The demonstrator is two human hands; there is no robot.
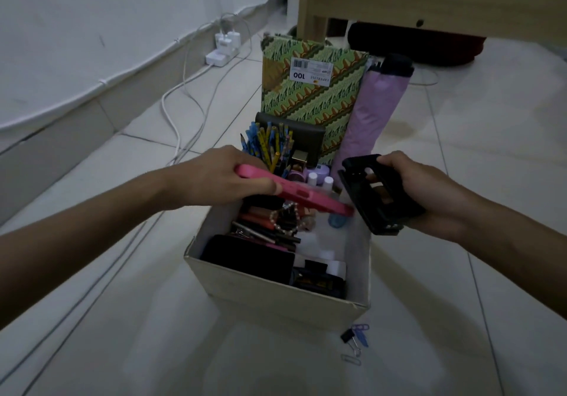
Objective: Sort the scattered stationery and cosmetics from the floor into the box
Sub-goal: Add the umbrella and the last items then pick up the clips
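A beige cardboard box (pixel 276 291) stands on the tiled floor, packed with pens, small bottles, a bead chain and dark cases. My left hand (pixel 214 177) grips a flat pink item (pixel 294 194), held over the box's far left side. To the right, my right hand (pixel 429 193) holds a black hole punch (pixel 377 199) above the box's right wall. A bundle of pencils (pixel 270 144), a green patterned book (pixel 313 88) and a folded purple umbrella (pixel 371 113) stand upright at the back of the box.
Paper clips and a black binder clip (pixel 356 339) lie on the floor in front of the box's right corner. White cables (pixel 184 95) run along the left wall to a power strip (pixel 222 52). A wooden furniture leg (pixel 310 6) stands behind.
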